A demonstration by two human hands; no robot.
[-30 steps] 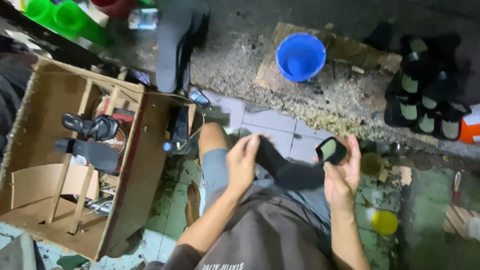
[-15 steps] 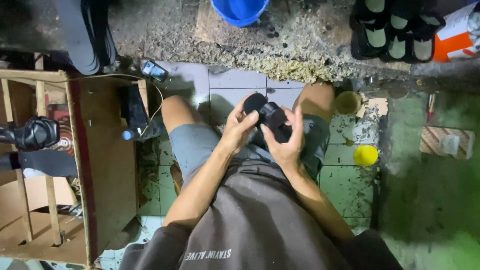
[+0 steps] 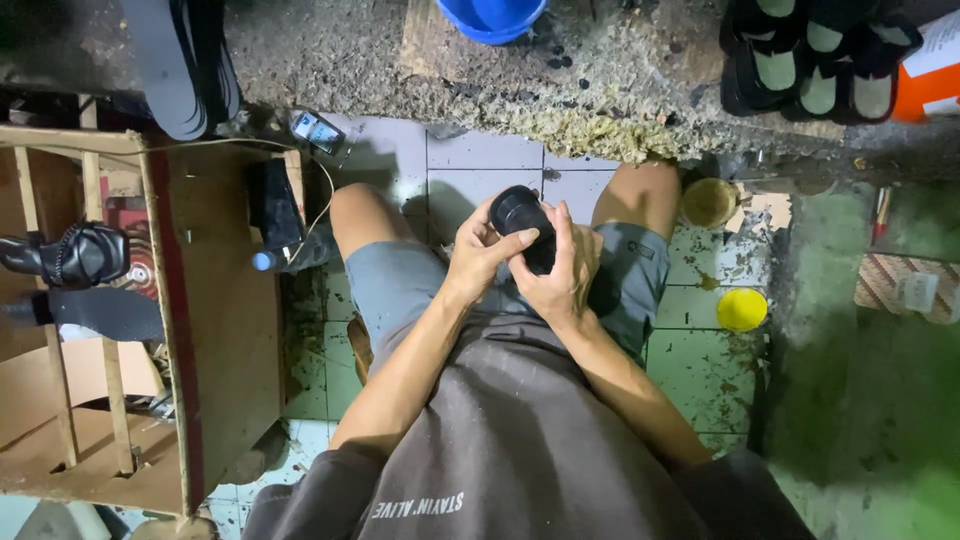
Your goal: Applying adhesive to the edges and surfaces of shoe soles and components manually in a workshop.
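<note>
Two hands: our left hand (image 3: 482,250) and right hand (image 3: 562,275) curl their fingers closed around the black shoe sole (image 3: 525,222).
Look: dark, matte, rounded end showing.
Place: above our lap, between our knees.
Nearby: yellow lid (image 3: 741,309) on the tiled floor (image 3: 480,160).

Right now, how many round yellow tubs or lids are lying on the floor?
2: a dull yellow tub beside the person's right knee, and a bright yellow lid nearer, on the green tiles. Others may be hidden.

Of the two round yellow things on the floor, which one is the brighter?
The bright yellow lid, lower on the green tiles. The dull yellow tin sits above it, beside the knee.
</note>
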